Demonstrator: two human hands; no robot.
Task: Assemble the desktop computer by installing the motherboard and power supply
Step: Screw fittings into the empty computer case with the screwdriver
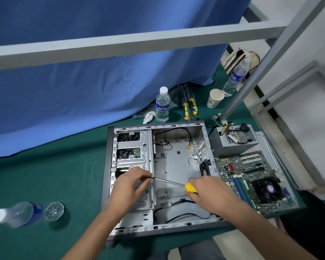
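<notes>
Case (109, 166) lies open on its side on the green table (45, 175), main bay bare; motherboard (251, 177) sits outside, just right of the case; power supply (233, 141) right of the case's far corner, neither installed. Right hand (204, 192) wraps the yellow handle of the screwdriver (169, 182) over the case's near half; left hand (133, 182) pinches the shaft near the tip beside the drive cage (131, 156). Likely seating or checking the tip; whether a screw is on it, cannot tell. Advice: steady the tip with the left fingers, keep the shaft square to the screw, turn lightly from the right wrist; mind the loose cables (182, 216) at the case's near edge.
</notes>
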